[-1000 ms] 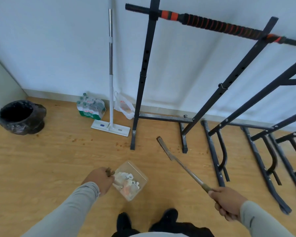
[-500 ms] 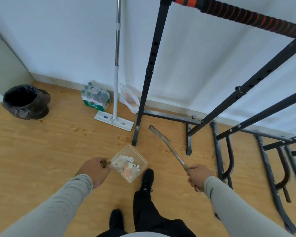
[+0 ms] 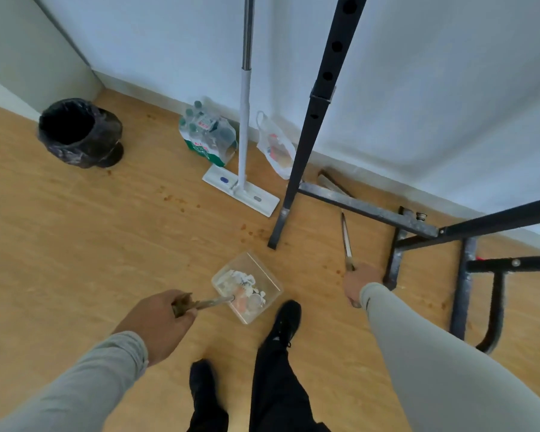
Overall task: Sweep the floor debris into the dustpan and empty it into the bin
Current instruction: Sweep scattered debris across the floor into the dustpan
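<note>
My left hand grips the short handle of a clear plastic dustpan, held level above the wooden floor. White and orange scraps of debris lie inside it. My right hand grips the thin handle of a brush, whose head points away behind the black frame's floor bar. The bin, lined with a black bag and open at the top, stands far left near the wall corner. Small brown crumbs dot the floor ahead.
A black metal exercise frame rises just ahead and spreads along the floor to the right. A white flat mop leans on the wall, beside a pack of water bottles and a plastic bag. My feet are below.
I have stepped forward toward the wall. The brush in my right hand has swung from slanting left to pointing nearly straight ahead, its head now behind the frame's bar. The dustpan stays level.
</note>
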